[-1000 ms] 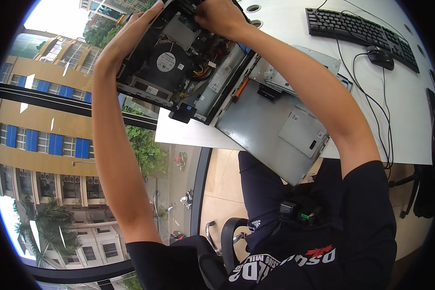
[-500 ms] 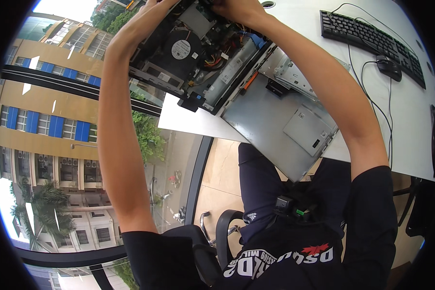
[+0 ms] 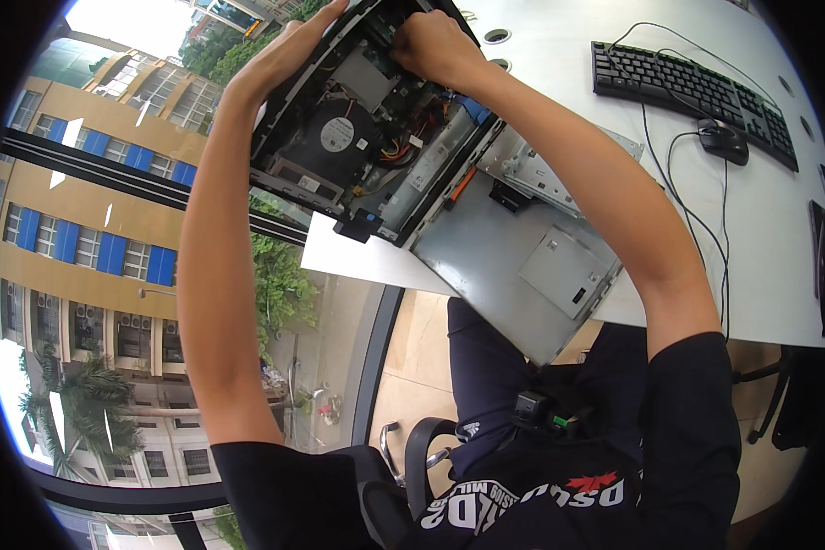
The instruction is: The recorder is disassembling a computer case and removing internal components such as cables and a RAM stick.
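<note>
An open black desktop computer case (image 3: pixel 293 174) lies on the corner of a white desk (image 3: pixel 761 238), its round fan (image 3: pixel 336 135) and coloured cables showing. My left hand (image 3: pixel 289 46) grips the case's far left edge. My right hand (image 3: pixel 431 46) reaches into the top of the case, fingers curled on a part inside that the hand hides. A grey metal drive cage and side panel (image 3: pixel 522 266) lie against the case's right side and hang over the desk's near edge.
A black keyboard (image 3: pixel 697 87) and a wired mouse (image 3: pixel 724 139) sit at the right of the desk, their cables trailing toward me. A floor-to-ceiling window with buildings outside fills the left. A chair armrest (image 3: pixel 412 458) is beside my lap.
Both hands stay at the case's top. The case and hands sit a little lower and further right in the picture, as the view has shifted.
</note>
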